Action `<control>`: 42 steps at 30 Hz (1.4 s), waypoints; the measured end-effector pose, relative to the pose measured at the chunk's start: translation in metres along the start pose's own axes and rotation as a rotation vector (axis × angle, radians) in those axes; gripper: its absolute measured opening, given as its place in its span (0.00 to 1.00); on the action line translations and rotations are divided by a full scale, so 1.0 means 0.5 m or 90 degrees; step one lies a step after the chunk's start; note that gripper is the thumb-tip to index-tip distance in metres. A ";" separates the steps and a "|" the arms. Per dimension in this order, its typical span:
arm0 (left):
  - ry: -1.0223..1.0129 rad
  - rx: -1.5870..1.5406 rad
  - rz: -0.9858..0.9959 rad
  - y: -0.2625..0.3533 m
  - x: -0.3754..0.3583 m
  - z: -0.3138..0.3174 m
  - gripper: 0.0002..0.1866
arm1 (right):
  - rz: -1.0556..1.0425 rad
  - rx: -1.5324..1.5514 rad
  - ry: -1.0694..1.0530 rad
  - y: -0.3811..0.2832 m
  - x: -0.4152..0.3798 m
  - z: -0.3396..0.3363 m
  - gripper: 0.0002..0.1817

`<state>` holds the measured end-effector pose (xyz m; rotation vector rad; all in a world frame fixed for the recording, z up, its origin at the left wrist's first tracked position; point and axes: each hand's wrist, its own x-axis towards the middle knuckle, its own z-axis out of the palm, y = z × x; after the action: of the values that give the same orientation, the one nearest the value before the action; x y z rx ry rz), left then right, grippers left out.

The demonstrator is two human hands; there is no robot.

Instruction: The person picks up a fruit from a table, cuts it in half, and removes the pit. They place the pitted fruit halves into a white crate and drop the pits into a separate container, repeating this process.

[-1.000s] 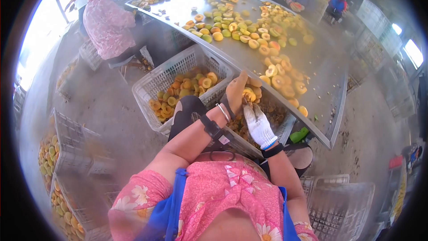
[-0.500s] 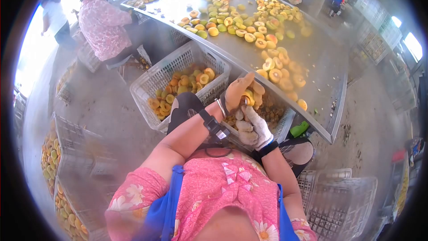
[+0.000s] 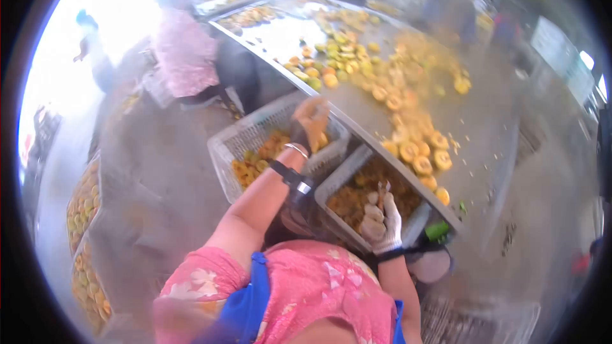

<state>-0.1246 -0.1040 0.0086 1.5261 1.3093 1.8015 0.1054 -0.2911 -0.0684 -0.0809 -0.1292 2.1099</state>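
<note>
My left hand, blurred by motion, is over the right part of a white plastic crate of yellow peach halves. It wears a brownish glove, and its fingers are too smeared to show whether they hold anything. My right hand, in a whitish knitted glove, is closed around a small tool with a brown handle and a shiny metal tip pointing up. Below it stands a second crate of brownish-yellow pieces, perhaps pits or scraps.
A metal table slopes across ahead, bearing many peach halves. Its edge runs close beyond both crates. A green object lies by the right crate. A person in pink sits at the left. Fruit-filled crates stand at far left.
My hands were together around a yellow peach piece, the tool against it. Now they are apart: the left has moved left over the peach crate, while the right holds the tool over the other crate.
</note>
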 end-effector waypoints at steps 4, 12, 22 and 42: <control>-0.246 0.363 0.074 0.017 -0.009 0.065 0.23 | 0.015 -0.034 0.079 0.001 0.017 -0.002 0.24; -0.730 0.568 -0.011 0.097 -0.032 0.288 0.28 | -0.015 -0.146 0.161 -0.002 0.012 0.004 0.22; -0.771 0.547 -0.059 0.015 -0.014 0.349 0.26 | -0.046 -0.168 0.230 0.011 0.011 0.026 0.22; -0.410 -0.421 -0.180 0.017 -0.160 0.056 0.21 | -0.174 -0.795 0.352 0.033 0.057 0.156 0.14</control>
<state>-0.0729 -0.1619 -0.0269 1.2870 0.5077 1.2183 0.0681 -0.2798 0.0069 -1.2746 -1.0249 1.3800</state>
